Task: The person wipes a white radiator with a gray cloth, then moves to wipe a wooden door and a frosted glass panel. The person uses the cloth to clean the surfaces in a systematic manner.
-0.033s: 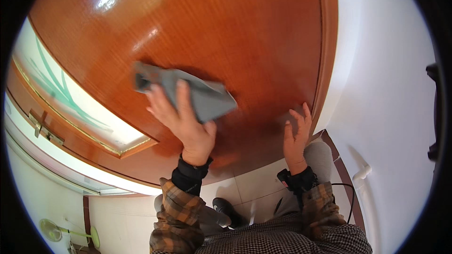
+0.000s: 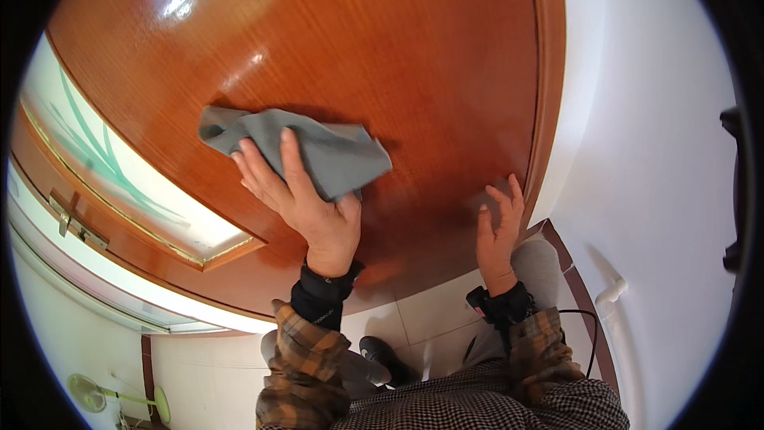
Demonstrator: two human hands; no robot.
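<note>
A grey-green cleaning cloth (image 2: 334, 161) lies bunched against the glossy reddish-brown wooden door (image 2: 414, 56). My left hand (image 2: 306, 207) presses it to the wood, fingers stretched over its lower left part and the thumb at its lower edge. One end of the cloth is folded over beyond my fingertips. Near the door's right edge, my right hand (image 2: 501, 231) is raised with fingers apart and slightly bent, holding nothing. Whether its fingertips touch the door cannot be told.
A pale glass panel (image 2: 103, 147) with green leaf shapes is set in the door at left, beside a metal handle (image 2: 68, 219). A white wall (image 2: 645, 135) and pipe (image 2: 611, 295) stand at right. A green fan (image 2: 91, 394) is at lower left, above light floor tiles (image 2: 434, 310).
My left hand has slid slightly left and up over the door with the cloth. The cloth's left end has shifted the same way. My right hand has hardly moved.
</note>
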